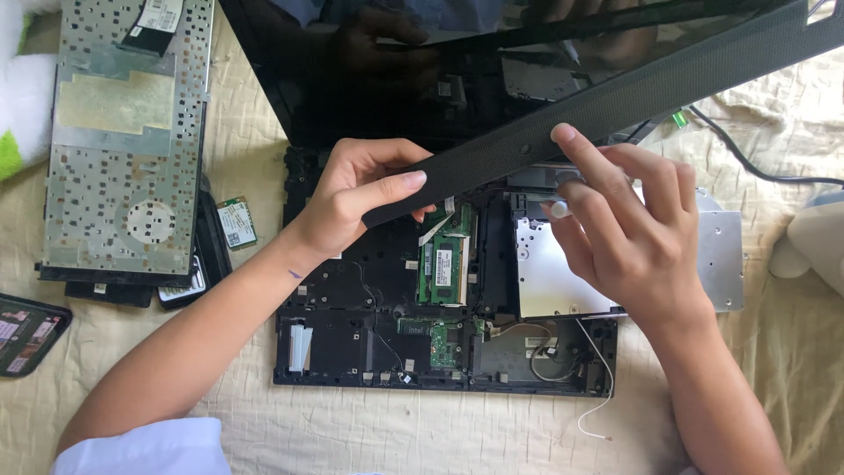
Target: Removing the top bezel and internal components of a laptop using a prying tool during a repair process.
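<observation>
Fingers of the left hand [352,198] curl around the lower end of a long black perforated strip [598,105], thumb lying along its face. That strip slants up and away over the opened laptop base [352,352], crossing in front of the dark screen [396,79]. The right hand [629,233] pinches the strip near its middle, forefinger on top, other fingers folded beneath; a small white-tipped thing [557,209] shows between them, too hidden to name. Under both hands, inside the base, sit green memory boards [447,259] and a silver drive [554,281]. Left of the base lies a keyboard turned face down [123,132], with a small green card [236,222] between.
</observation>
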